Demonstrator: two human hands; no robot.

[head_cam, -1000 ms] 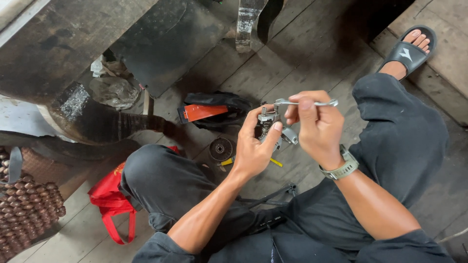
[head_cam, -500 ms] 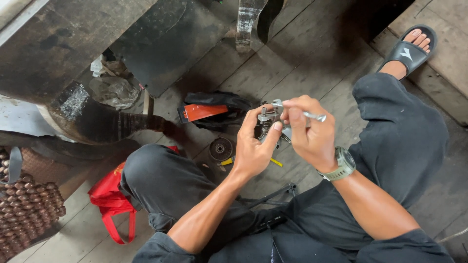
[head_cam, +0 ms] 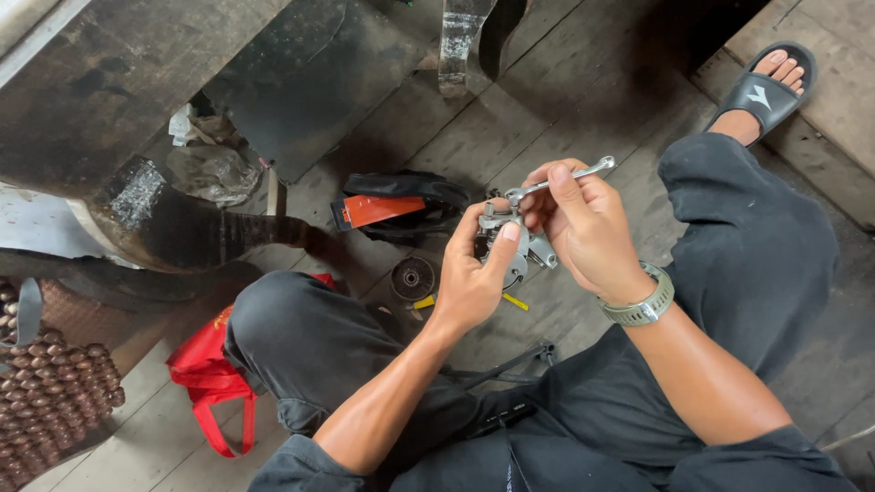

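Slippage threatens: left hand pinches the small metal part while right hand grips a wrench on it.

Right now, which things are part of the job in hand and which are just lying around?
In hand:
- left hand gripping small metal part
- right hand holding wrench on it

Lying about:
- orange-and-black tool
- round disc
- red bag
- yellow-handled tool

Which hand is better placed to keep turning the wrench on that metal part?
Right. The right hand already pinches the wrench, whose head sits on the metal part. The left hand has its grip around that part, steadying it, so it probably should stay put.
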